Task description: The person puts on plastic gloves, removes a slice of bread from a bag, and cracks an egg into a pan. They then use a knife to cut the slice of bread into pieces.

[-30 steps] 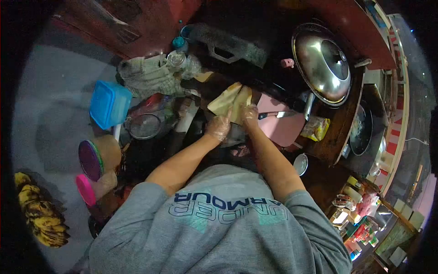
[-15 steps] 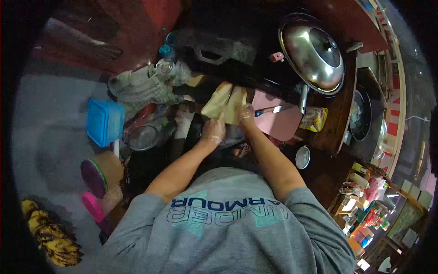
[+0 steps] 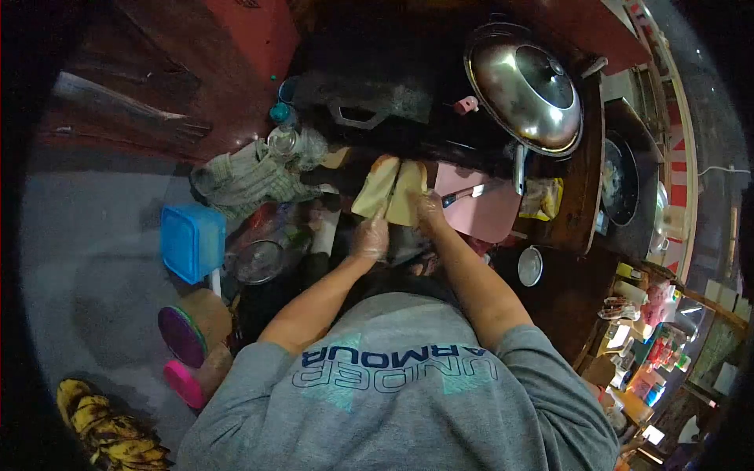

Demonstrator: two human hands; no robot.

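Note:
In front of my body, two long pale slices of bread (image 3: 375,188) with brown crusts lean side by side, a narrow dark gap between them. My left hand (image 3: 371,238), in what looks like a clear plastic glove, grips the lower end of the left slice, thumb on its face. Similarly gloved, my right hand (image 3: 429,210) is closed on the outer edge of the right slice (image 3: 408,191). Just right of that hand, a knife with a dark handle (image 3: 455,198) rests on a pink cutting board (image 3: 483,220).
A lidded metal pan (image 3: 525,90) stands on the stove beyond the board. Right of the board lies a yellow packet (image 3: 542,198). A crumpled cloth (image 3: 247,182), a blue container (image 3: 192,242) and bananas (image 3: 110,428) are on the left. Farther right is a dark frying pan (image 3: 620,182).
The whole view has shifted slightly as the head moved. Both hands still hold the bread, and the two slices now stand a little more upright.

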